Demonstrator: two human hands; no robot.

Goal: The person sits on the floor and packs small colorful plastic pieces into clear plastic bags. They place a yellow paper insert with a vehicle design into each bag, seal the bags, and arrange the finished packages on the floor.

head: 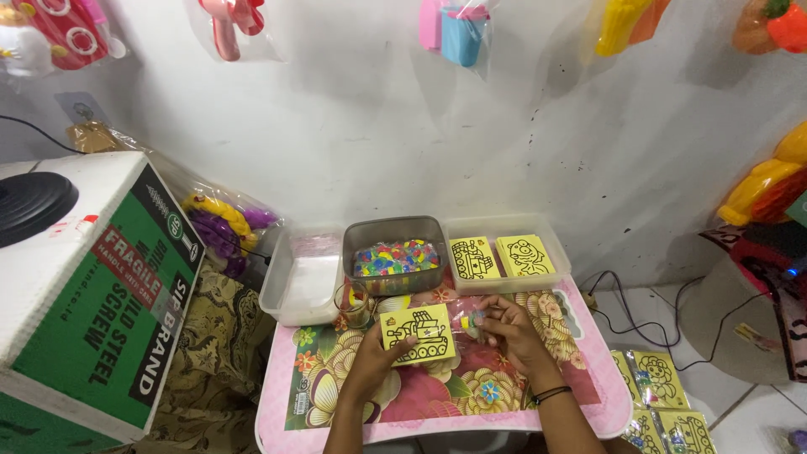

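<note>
On a small pink floral table (588, 395) against a white wall, the left hand (374, 361) pinches the lower left edge of a yellow picture card (418, 333), while the right hand (508, 326) curls its fingers around a small clear packet (472, 320) just beside the card's right edge.

Place: small home toy stall or packing corner.
Signs: bagged toys (461, 25) hung on wall (353, 126), tubs (395, 252) of stock, carton (92, 294), floor table (588, 403).
</note>
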